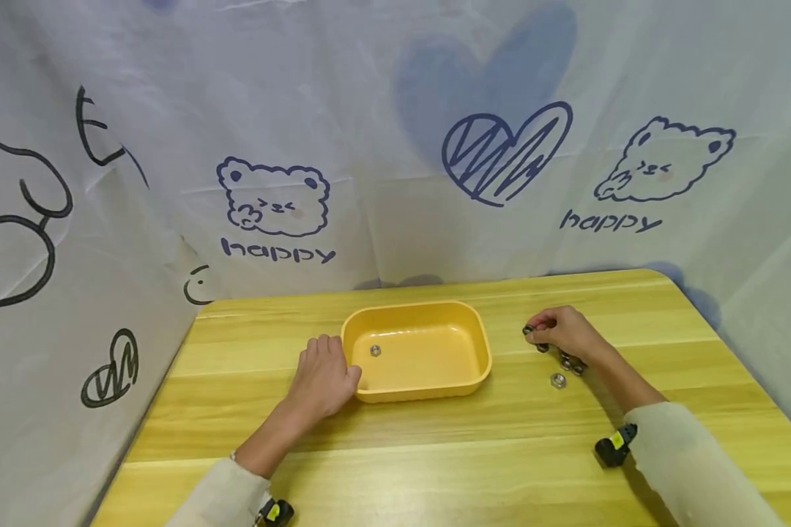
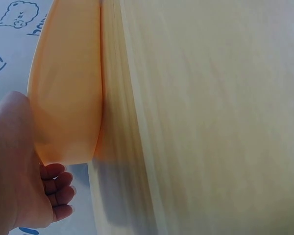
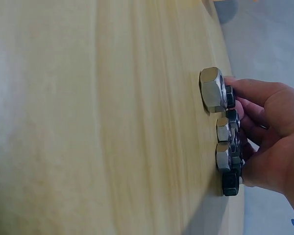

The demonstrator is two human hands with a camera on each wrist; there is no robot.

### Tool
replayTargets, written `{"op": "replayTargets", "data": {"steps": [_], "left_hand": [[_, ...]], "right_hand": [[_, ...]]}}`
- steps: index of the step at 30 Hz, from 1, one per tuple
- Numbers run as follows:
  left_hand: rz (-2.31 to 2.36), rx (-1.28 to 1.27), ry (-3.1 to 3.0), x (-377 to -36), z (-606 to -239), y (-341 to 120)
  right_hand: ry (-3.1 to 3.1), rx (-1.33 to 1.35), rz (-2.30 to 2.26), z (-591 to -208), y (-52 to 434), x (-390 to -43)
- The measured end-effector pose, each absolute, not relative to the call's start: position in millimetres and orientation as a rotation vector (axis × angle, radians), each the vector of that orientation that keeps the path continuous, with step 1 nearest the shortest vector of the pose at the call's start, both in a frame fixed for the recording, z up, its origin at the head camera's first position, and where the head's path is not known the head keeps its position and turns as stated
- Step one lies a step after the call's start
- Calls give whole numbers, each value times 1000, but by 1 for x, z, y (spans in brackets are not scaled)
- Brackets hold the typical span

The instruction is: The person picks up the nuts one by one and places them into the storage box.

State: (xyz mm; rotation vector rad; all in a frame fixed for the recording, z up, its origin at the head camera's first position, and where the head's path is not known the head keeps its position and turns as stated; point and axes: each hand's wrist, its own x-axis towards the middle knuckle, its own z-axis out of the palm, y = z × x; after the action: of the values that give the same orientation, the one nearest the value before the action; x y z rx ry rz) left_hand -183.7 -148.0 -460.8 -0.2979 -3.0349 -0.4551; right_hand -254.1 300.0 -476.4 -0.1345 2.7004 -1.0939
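My left hand (image 1: pixel 323 377) holds the left end of a yellow plastic tray (image 1: pixel 422 395), its thumb at the front corner and its fingers along the end wall. The left wrist view shows curled fingers (image 2: pixel 59 188) beside the tray wall (image 2: pixel 68 88). Inside the tray, toward its left side, lies one silver hex nut (image 1: pixel 376 350). To the right of the tray, my right hand (image 1: pixel 567 333) pinches a dark nut (image 1: pixel 528 330) between thumb and fingers. Below and beside that hand are several silver and black nuts (image 3: pixel 224 156), partly hidden, with a larger silver nut (image 3: pixel 212 90) nearest the camera.
The wood-grain table (image 1: pixel 395 454) carries the tray and the nuts. White cloth with blue drawings (image 1: pixel 369 146) hangs behind the table and along both sides. A small black device (image 1: pixel 611 448) is strapped at each wrist.
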Motion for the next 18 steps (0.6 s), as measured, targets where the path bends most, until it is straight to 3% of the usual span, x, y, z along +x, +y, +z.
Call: {"op": "replayTargets", "data": {"steps": [18], "left_hand": [[-461,-305,-3030,-180,-462,-147]], "right_hand": [[2710,-62,-1214,-475,296,-253]]}}
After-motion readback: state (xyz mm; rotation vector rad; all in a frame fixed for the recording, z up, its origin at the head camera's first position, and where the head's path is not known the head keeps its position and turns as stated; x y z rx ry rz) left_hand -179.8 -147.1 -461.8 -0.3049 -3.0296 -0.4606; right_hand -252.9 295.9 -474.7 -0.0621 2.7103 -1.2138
